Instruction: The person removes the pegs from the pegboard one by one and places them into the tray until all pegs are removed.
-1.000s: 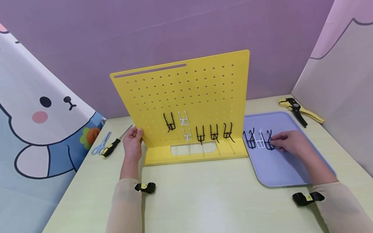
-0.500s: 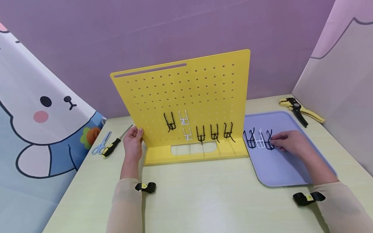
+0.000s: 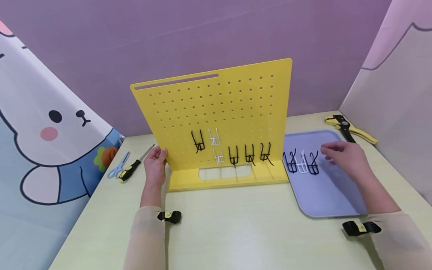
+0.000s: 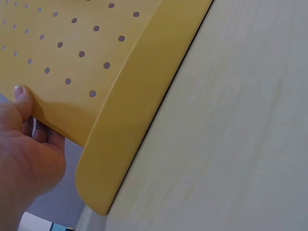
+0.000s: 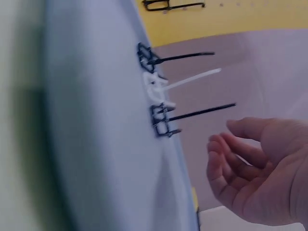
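Note:
My left hand grips the lower left edge of a yellow pegboard, the thumb in front and the fingers behind, as the left wrist view also shows. Several black and white wire hooks hang on the board's lower half, among them a black hook and a white hook. On the lavender tray a black hook, a white hook and another black hook stand in a row. My right hand hovers right of them, fingers loosely bent, holding nothing.
Light blue scissors and a black-and-yellow screwdriver lie left of the board. A yellow-and-black wire stripper lies behind the tray, by the right wall. A purple backdrop rises behind the table.
My right hand has let go of the rightmost black hook on the tray and moved up and right, away from it. The left hand keeps its grip on the pegboard.

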A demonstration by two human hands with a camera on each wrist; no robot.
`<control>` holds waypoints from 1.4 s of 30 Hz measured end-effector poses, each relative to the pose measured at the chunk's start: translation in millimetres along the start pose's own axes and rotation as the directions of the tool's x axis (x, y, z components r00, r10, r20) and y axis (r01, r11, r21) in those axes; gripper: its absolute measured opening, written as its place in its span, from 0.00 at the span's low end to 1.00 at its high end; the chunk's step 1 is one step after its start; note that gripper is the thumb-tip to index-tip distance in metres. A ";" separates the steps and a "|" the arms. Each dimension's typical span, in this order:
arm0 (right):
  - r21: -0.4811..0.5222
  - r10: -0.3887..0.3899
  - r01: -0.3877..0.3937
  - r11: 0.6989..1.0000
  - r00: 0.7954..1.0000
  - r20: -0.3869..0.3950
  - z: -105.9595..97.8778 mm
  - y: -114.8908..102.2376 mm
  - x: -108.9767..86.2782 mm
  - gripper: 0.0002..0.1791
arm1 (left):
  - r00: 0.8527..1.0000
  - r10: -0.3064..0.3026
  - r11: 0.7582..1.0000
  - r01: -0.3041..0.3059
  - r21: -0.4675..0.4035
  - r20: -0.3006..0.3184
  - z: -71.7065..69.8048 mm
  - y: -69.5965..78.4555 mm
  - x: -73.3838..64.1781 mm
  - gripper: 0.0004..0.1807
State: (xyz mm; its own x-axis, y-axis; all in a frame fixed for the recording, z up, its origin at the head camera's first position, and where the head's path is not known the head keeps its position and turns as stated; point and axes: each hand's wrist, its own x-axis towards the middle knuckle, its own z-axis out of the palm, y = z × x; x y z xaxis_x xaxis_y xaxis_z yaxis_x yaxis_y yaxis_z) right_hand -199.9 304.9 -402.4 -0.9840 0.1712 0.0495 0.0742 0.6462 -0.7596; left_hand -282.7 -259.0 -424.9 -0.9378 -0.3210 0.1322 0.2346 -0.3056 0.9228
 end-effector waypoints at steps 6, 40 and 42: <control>0.031 -0.026 0.029 0.999 0.994 -0.107 -0.9 -29.5 -1.5 0.28 | 1.000 0.011 1.000 -0.010 0.004 -0.023 -2.0 -4.6 2.5 0.08; 0.319 -0.288 0.285 0.904 0.957 -0.040 81.4 -143.8 -1.7 0.19 | 0.999 0.044 0.998 -0.044 0.035 0.005 0.2 -3.9 0.2 0.09; 0.350 -0.297 0.287 0.892 0.954 -0.025 87.0 -149.0 -1.5 0.18 | 0.999 0.038 0.999 -0.038 0.033 0.002 -0.2 -3.8 0.8 0.09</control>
State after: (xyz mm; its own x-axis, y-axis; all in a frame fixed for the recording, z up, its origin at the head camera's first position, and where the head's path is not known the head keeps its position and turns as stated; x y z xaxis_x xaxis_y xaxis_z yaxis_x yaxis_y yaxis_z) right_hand -223.6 143.7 -345.7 -0.9572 -0.0100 0.2894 -0.2729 0.3653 -0.8900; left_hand -284.3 -258.2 -428.4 -0.9287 -0.3309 0.1676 0.2614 -0.2631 0.9287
